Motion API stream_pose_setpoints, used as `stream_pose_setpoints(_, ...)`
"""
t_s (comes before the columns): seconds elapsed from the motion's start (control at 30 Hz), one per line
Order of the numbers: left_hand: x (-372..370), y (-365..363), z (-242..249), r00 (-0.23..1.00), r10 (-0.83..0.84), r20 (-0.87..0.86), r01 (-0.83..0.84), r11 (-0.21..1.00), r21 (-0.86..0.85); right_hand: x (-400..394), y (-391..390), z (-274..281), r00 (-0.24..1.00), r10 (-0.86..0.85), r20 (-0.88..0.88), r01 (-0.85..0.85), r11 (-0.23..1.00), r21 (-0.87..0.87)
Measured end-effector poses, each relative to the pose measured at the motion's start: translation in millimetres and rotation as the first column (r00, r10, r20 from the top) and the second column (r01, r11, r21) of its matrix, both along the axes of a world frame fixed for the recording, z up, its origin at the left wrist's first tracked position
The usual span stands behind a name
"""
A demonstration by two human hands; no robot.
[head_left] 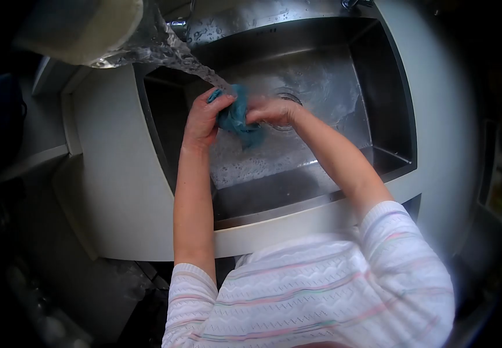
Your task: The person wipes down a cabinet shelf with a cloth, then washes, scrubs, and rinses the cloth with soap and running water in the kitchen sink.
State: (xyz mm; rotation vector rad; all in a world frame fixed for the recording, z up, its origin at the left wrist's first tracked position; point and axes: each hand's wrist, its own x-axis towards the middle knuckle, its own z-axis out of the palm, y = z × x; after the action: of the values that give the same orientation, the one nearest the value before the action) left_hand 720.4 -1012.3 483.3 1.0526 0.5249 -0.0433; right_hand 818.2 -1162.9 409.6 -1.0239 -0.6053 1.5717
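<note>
A wet teal cloth [237, 119] is bunched up over the left part of the metal sink [297, 185]. My left hand [203, 118] grips its left side, thumb on top. On the other side my right hand [269, 111] is closed on the cloth's right edge, its fingers partly blurred. A stream of water [196, 66] pours from the upper left and lands on the cloth between both hands. Behind my right hand the round drain [288, 95] shows in part.
A pale, blurred container [88, 29] is close to the camera at the upper left, beside the falling water. Light counter [117, 151] surrounds the sink, with its front edge near my body. Metal fittings sit at the sink's back edge.
</note>
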Motion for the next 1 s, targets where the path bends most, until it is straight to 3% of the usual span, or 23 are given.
stream_pose_setpoints(0.03, -0.2, 5.3, 0.1, 0.998, -0.061, -0.009, 0.062, 0.995, 0.080, -3.8, -4.9, 0.7, 0.998, 0.004, 0.063, -0.006, 1.000, 0.021)
stream_pose_setpoints(0.13, -7.9, 17.3, -4.4, 1.000, 0.008, -0.016, -0.006, 0.992, 0.128, -4.6, -11.4, 1.3, 0.998, -0.009, -0.055, -0.001, 0.985, -0.174)
stream_pose_setpoints(0.2, -15.7, 22.0, -13.6, 0.993, 0.033, -0.117, -0.018, 0.992, 0.125, 1.8, -12.2, -9.9, 0.971, -0.216, -0.098, 0.183, 0.944, -0.274)
stream_pose_setpoints(0.27, -23.2, 21.0, -32.2, 0.964, 0.117, -0.239, -0.088, 0.988, 0.127, 9.5, -15.3, -14.4, 0.869, -0.483, -0.104, 0.417, 0.830, -0.372)
stream_pose_setpoints(0.3, -25.9, 12.4, -42.0, 0.951, 0.142, -0.274, -0.121, 0.989, 0.089, 12.7, -8.2, -17.8, 0.857, -0.513, -0.059, 0.447, 0.795, -0.411)
stream_pose_setpoints(0.4, -22.8, -12.9, -63.3, 0.853, 0.268, -0.448, -0.365, 0.919, -0.145, -0.9, 13.0, -13.1, 0.860, -0.435, 0.265, 0.503, 0.810, -0.302)
stream_pose_setpoints(0.47, -26.6, -14.9, -97.7, 0.865, 0.266, -0.426, -0.426, 0.839, -0.340, -37.1, 21.3, 11.5, 0.672, -0.325, 0.665, 0.473, 0.880, -0.048)
stream_pose_setpoints(0.53, -30.8, -19.4, -122.4, 0.907, 0.271, -0.323, -0.411, 0.739, -0.534, -83.3, 22.3, 43.0, 0.423, -0.271, 0.865, 0.374, 0.921, 0.106)
stream_pose_setpoints(0.57, -27.8, -28.9, -121.0, 0.879, 0.314, -0.358, -0.452, 0.788, -0.418, -82.8, 24.0, 41.0, 0.381, -0.228, 0.896, 0.391, 0.918, 0.067)
stream_pose_setpoints(0.63, -27.1, -45.0, -122.4, 0.806, 0.407, -0.430, -0.573, 0.720, -0.392, -80.5, 29.0, 30.5, 0.298, -0.135, 0.945, 0.431, 0.902, -0.008)
stream_pose_setpoints(0.67, -25.5, -54.3, -122.9, 0.764, 0.452, -0.461, -0.629, 0.681, -0.375, -66.4, 32.5, 11.7, 0.342, -0.090, 0.935, 0.469, 0.879, -0.087)
stream_pose_setpoints(0.7, -14.5, -66.9, -94.1, 0.794, 0.436, -0.423, -0.591, 0.717, -0.370, -43.6, 35.9, -16.0, 0.386, -0.046, 0.921, 0.503, 0.848, -0.168)
stream_pose_setpoints(0.73, -16.9, -64.2, -95.1, 0.812, 0.384, -0.440, -0.544, 0.771, -0.331, -32.5, 36.9, -30.4, 0.433, -0.005, 0.902, 0.533, 0.808, -0.251)
stream_pose_setpoints(0.8, -22.7, -51.6, -108.7, 0.835, 0.284, -0.471, -0.439, 0.860, -0.260, -42.3, 33.5, -5.7, 0.362, -0.055, 0.930, 0.571, 0.802, -0.175)
stream_pose_setpoints(0.9, -32.2, -37.2, -135.4, 0.963, 0.238, -0.122, -0.260, 0.724, -0.639, -73.1, 24.8, 15.5, 0.294, -0.122, 0.948, 0.501, 0.864, -0.044)
stream_pose_setpoints(0.93, -30.4, -39.1, -132.6, 0.913, 0.308, -0.266, -0.403, 0.775, -0.486, -77.7, 25.4, 17.8, 0.278, -0.148, 0.949, 0.459, 0.889, 0.004)
stream_pose_setpoints(1.0, -16.1, -53.7, -85.5, 0.732, 0.479, -0.484, -0.589, 0.802, -0.098, -54.3, 26.6, -10.1, 0.386, -0.107, 0.916, 0.546, 0.827, -0.133)
